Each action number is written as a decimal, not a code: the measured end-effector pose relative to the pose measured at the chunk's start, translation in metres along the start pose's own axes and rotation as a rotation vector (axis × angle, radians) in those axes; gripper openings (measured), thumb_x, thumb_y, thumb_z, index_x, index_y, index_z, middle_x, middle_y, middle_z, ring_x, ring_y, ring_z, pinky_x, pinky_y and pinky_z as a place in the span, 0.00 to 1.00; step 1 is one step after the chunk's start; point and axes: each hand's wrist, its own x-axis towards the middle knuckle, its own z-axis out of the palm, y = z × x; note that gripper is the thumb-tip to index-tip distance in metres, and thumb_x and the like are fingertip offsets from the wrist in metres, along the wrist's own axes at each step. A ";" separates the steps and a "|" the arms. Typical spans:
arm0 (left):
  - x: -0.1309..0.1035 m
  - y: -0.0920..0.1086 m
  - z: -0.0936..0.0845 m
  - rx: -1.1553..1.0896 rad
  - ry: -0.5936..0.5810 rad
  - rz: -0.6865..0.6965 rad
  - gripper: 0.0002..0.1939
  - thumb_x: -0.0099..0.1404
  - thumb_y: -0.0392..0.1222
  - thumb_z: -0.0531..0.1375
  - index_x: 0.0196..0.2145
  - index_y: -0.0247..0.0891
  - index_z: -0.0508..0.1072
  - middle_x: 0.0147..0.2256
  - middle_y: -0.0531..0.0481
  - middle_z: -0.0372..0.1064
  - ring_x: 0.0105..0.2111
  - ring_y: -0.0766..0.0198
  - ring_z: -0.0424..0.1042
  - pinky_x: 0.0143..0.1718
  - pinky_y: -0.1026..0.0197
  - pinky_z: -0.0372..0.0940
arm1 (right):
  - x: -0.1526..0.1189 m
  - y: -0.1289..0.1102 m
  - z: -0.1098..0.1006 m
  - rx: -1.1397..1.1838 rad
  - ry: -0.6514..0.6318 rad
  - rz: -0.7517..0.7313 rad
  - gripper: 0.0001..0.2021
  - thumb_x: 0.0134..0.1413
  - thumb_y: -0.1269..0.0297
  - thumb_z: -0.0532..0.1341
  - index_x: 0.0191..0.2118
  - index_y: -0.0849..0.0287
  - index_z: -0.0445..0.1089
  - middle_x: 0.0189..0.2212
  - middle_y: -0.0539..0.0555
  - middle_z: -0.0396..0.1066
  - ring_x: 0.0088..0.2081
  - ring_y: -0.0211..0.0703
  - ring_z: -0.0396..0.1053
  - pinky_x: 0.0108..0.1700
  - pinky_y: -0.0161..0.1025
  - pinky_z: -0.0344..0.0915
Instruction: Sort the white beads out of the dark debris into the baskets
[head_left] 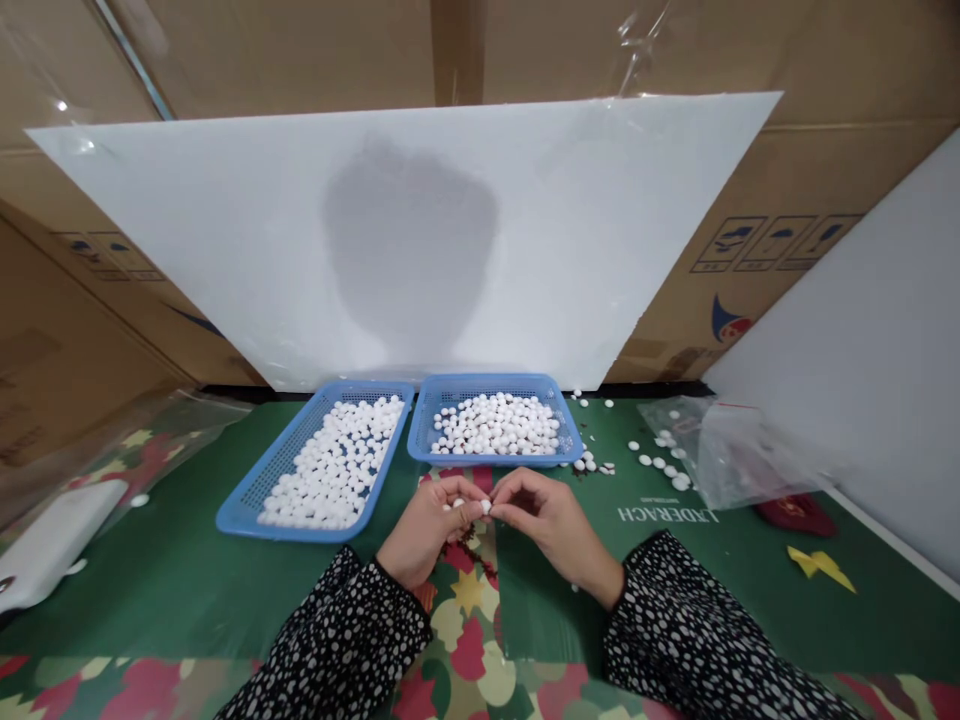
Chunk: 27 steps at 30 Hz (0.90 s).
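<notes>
My left hand [426, 528] and my right hand [553, 522] meet in front of the baskets. Fingertips of both pinch a small white round piece [486, 507], button-like in size. Another white piece or two shows among the curled left fingers; how many lie there is hidden. Just beyond the hands is a blue plastic basket [495, 461] with a heap of similar white pieces. A second blue basket [300, 535], set at a slant to the left, holds many more, spread over its bottom.
Loose white pieces [658, 463] and dark crumbs lie right of the baskets. Farther right are a clear plastic bag [742, 455], a dark red item [796, 515] and yellow scraps [821, 568]. A white flat object [60, 535] lies at left. A white sheet [555, 240] and cardboard stand behind.
</notes>
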 end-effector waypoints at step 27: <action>-0.004 -0.002 0.007 0.080 0.095 0.123 0.10 0.57 0.45 0.66 0.28 0.34 0.72 0.19 0.58 0.55 0.20 0.72 0.50 0.21 0.67 0.45 | 0.000 -0.005 -0.001 -0.152 0.028 -0.178 0.03 0.56 0.66 0.64 0.31 0.57 0.72 0.35 0.52 0.72 0.38 0.42 0.70 0.41 0.39 0.66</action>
